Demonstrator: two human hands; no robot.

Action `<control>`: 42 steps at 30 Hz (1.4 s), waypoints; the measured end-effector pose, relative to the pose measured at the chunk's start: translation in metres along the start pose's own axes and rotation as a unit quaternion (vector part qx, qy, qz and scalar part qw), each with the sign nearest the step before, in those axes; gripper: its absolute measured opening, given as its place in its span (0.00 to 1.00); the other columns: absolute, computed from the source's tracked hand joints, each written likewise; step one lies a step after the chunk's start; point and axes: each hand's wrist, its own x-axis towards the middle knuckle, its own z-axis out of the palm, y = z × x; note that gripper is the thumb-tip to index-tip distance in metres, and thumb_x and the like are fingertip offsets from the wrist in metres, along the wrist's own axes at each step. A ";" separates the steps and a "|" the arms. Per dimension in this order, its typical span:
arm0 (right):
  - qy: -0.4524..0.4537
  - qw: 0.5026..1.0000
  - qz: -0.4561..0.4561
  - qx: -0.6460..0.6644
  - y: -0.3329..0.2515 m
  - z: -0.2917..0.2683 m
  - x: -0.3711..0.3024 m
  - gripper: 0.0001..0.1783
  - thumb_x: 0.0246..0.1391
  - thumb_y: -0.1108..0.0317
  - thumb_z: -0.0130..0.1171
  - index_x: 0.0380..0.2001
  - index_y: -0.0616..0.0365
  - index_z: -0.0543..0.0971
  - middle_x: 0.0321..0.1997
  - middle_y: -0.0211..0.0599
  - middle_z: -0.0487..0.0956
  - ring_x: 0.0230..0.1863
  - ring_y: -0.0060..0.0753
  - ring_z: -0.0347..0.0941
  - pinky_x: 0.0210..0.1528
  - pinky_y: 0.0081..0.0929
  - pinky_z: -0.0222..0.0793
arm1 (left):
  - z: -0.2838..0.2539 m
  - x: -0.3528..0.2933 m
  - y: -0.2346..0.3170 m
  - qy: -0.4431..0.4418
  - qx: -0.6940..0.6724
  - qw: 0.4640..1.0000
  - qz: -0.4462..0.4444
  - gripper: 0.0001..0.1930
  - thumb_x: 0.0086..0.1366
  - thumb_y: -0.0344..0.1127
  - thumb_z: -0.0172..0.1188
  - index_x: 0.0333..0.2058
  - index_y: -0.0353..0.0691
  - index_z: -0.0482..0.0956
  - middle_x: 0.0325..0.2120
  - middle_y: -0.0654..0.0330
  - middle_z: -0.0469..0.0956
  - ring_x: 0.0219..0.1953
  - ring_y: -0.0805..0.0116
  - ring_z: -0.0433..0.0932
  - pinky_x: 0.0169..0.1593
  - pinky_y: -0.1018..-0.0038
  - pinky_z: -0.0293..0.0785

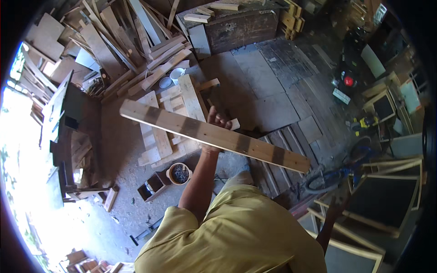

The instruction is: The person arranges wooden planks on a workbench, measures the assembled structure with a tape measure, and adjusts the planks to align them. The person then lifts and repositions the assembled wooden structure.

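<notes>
A long, pale wooden plank with darker bands across it and one rounded end slants in front of me, from upper left to lower right. My left hand holds it near the middle from below, with curled fingertips showing past its far edge; the palm is hidden under the wood. Beyond and below the plank lies a pallet-like stack of boards. Out to the right, my right hand is held away from the plank with its fingers apart, near black panels in wooden frames.
A bucket of nails and a wooden box stand on the floor left of my legs. White tubs sit beyond the stack. Leaning lumber fills the far left. A bicycle stands at right, beside a slatted wooden piece.
</notes>
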 end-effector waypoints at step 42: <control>-0.514 0.399 -0.751 0.107 -0.728 0.989 0.272 0.47 0.34 0.58 0.79 0.59 0.57 0.68 0.46 0.51 0.76 0.46 0.60 0.73 0.48 0.50 0.71 | -0.562 0.349 0.273 0.589 0.511 0.622 0.061 0.34 0.67 0.60 0.54 0.62 0.42 0.70 0.57 0.46 0.74 0.60 0.46 0.72 0.63 0.51 0.67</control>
